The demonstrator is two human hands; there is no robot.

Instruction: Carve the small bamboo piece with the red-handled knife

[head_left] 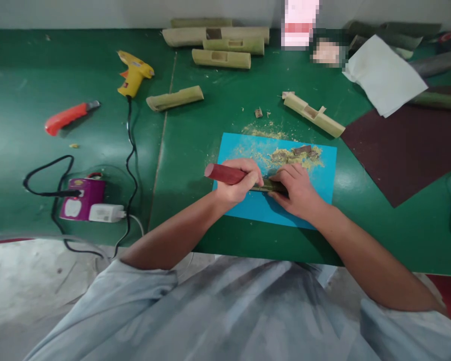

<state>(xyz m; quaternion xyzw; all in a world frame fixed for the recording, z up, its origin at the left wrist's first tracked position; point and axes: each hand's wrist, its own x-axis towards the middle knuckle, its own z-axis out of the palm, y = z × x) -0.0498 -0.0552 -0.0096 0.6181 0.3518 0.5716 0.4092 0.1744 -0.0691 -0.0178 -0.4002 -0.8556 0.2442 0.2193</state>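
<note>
Where the hands meet: over the near half of the blue sheet (319, 185), which lies flat on the green table (195, 125).
Left hand (237, 183): closed in a fist around the red-brown wooden handle (222, 173) of a tool; the butt sticks out to the left and the working end is hidden under the fingers.
Right hand (297, 193): fingers bent down and pressed on the bamboo strip, pinning it to the sheet; fingertips close to the left hand.
Bamboo strip (272, 187): dark green, thin, lying crosswise between the two hands, mostly covered.
Shavings (285, 156): pale yellow heap on the far part of the sheet, with a small brown offcut (302, 149) on it.
Notched bamboo piece (312, 114): just beyond the sheet's far edge.
Bamboo tubes (220, 58): stacked at the table's back edge.
Yellow glue gun (134, 75): far left, its black cord running to a purple power strip (82, 198).
Orange utility knife (69, 117): left of the glue gun, well apart from the hands.
Dark brown sheet (406, 150): right of the blue one.
</note>
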